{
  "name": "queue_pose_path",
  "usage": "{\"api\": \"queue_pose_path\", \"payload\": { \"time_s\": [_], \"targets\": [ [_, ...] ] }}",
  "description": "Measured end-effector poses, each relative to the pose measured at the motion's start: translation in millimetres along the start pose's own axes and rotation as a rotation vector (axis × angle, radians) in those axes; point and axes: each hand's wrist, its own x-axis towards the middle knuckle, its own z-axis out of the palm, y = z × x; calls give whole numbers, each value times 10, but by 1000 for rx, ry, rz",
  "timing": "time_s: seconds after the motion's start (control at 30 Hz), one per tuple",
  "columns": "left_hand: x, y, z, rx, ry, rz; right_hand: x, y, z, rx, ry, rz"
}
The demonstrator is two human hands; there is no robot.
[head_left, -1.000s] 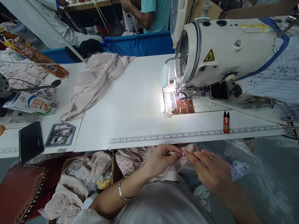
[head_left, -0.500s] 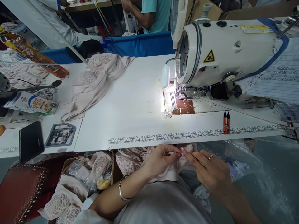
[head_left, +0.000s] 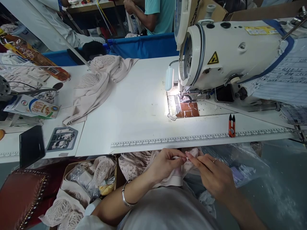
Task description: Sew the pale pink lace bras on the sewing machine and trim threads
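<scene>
A pale pink lace garment (head_left: 176, 179) lies over my lap, just below the table's front edge. My left hand (head_left: 166, 163) pinches its fabric between thumb and forefinger. From the other side my right hand (head_left: 212, 171) closes on the same spot, its fingertips almost touching those of the left. Whatever fine detail sits between the fingertips is too small to make out. Beyond the hands stands a white sewing machine (head_left: 220, 54), its lamp lighting the needle plate. Orange-handled thread snips (head_left: 232, 126) rest on the table at the right, away from both hands.
A measuring tape strip (head_left: 168, 140) runs along the white table's (head_left: 134, 108) front edge. Another lace garment (head_left: 100, 83), a milk carton (head_left: 33, 106), a drink bottle (head_left: 35, 57) and a phone (head_left: 32, 146) are at the left. A box of garments (head_left: 116, 174) stands below. A co-worker (head_left: 158, 19) sits behind.
My right hand has shifted very slightly at the fabric. Otherwise the hands and garment hold their place; the view has moved by a tiny amount.
</scene>
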Motion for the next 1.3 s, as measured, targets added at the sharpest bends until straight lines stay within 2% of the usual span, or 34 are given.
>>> {"api": "queue_pose_path", "payload": {
  "time_s": [0.13,0.33,0.4,0.5,0.6,0.67,0.8,0.9,0.97,1.03,1.07,1.1,1.17,1.23,1.3],
  "targets": [
    [-3,2,-4,49,-26,22,25,-58,34,276,15,173],
    [-13,31,59,297,-15,246,68,-132,18,521,-27,355],
    [-26,58,91,358,-66,226,101,-137,-7,674,-79,453],
    [-49,103,118,395,-164,113,159,-117,-44,1063,-122,631],
    [-61,141,128,379,-232,62,193,-78,-55,1415,-43,784],
    [-59,161,141,365,-252,57,202,-60,-46,1530,11,850],
    [-42,188,183,369,-253,34,224,-47,-33,1488,39,857],
    [-43,192,162,367,-269,45,242,78,-81,1415,23,856],
    [-58,186,105,336,-288,36,237,269,-150,1360,141,847],
    [-76,180,36,293,-284,-1,214,474,-222,1258,357,824],
    [-83,178,8,285,-275,-16,200,544,-248,1202,413,794],
    [-88,177,-11,295,-264,-22,186,576,-261,1145,398,801],
    [-86,177,-20,348,-235,-1,170,514,-247,1018,177,669],
    [-74,177,-5,400,-218,29,171,343,-197,820,-50,549],
    [-61,173,12,423,-211,56,184,182,-141,685,-197,452]
  ]
}}
